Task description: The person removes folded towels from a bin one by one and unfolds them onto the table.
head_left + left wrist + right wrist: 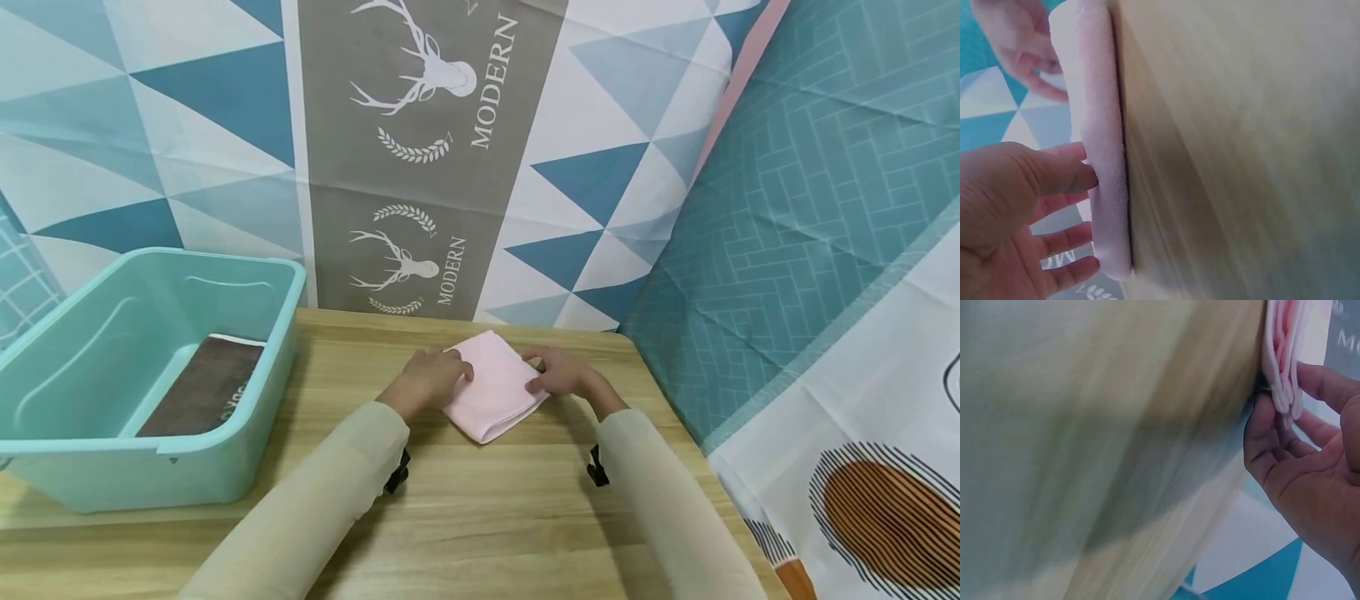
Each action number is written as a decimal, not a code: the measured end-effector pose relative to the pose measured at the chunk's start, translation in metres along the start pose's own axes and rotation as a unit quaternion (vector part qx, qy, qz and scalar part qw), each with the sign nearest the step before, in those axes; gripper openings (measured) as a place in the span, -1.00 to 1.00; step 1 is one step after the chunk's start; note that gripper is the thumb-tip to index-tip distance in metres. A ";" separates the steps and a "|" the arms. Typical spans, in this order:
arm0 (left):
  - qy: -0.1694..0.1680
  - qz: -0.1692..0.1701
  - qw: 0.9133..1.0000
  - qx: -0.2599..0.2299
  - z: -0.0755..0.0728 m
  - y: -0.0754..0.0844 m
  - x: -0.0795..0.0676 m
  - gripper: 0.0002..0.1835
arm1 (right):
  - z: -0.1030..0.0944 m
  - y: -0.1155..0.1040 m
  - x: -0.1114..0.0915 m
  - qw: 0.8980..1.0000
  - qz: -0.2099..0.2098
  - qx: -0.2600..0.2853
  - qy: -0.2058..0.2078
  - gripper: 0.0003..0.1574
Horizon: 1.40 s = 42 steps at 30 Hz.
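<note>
A pink folded towel (492,385) lies flat on the wooden table, turned at an angle to its back edge. My left hand (433,379) is at its left side; in the left wrist view the fingertips and thumb of that hand (1016,212) touch the rounded fold. At the right corner, my right hand (562,372) pinches the layered edge. Up close in the right wrist view, the thumb lies against the upper face of the towel (1282,356) and curled fingers (1263,425) reach beneath the layers.
A teal plastic bin (258,417) stands to the left, with a dark brown folded cloth (206,385) inside. Behind the table (480,533) hangs a patterned wall covering (390,192); another teal covering (787,208) closes off the right side.
</note>
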State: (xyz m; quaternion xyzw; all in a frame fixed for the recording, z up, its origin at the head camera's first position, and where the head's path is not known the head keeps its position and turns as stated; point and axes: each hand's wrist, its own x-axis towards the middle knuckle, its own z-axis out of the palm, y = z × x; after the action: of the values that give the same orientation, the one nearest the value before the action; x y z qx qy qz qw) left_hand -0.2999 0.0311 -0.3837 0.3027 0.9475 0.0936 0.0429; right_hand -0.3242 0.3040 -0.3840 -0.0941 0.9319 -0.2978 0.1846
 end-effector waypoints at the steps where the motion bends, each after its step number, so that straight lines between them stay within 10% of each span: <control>1: -0.001 0.000 1.000 -0.003 0.000 -0.003 0.000 -0.58 | 0.003 -0.001 -0.003 1.000 -0.002 0.002 -0.001 -0.27; 11: -0.005 0.007 1.000 -0.002 0.001 -0.012 -0.004 -0.61 | 0.026 -0.013 -0.026 0.998 0.020 -0.043 0.046 -0.29; 23: -0.067 0.042 0.997 -0.007 -0.007 0.017 -0.026 -0.54 | 0.025 -0.029 0.007 0.976 -0.134 -0.159 0.061 -0.32; 42: -0.099 0.097 0.989 -0.061 -0.006 0.016 -0.024 -0.49 | 0.033 -0.018 -0.041 0.985 -0.040 -0.165 0.023 -0.27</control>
State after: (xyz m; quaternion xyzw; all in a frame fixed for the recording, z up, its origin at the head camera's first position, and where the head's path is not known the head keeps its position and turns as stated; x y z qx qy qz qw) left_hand -0.2726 0.0288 -0.3740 0.3978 0.8973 0.1244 0.1452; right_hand -0.2725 0.2842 -0.3868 -0.1539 0.9676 -0.1494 0.1331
